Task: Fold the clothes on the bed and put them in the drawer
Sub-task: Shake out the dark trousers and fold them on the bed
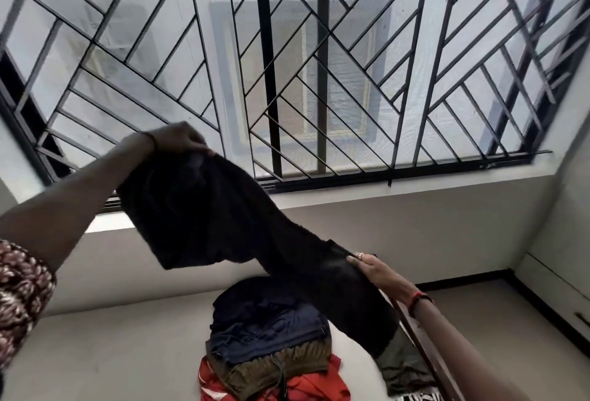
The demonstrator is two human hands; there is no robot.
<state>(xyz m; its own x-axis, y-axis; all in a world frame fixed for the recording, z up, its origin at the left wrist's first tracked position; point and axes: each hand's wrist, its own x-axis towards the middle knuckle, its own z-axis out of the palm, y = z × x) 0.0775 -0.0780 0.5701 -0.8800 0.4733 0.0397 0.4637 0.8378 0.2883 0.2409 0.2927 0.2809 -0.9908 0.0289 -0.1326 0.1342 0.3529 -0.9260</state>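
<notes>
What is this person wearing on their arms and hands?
Up the arm from the left hand sits a dark-red sleeve with a pale flowery print. The right hand has a pale ring on one finger and a red-and-black band at the wrist. Both forearms are bare.

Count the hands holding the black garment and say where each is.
2. The left hand grips the black garment at its upper end, raised before the window; the right hand holds its lower end, over the right edge of the bed.
</notes>
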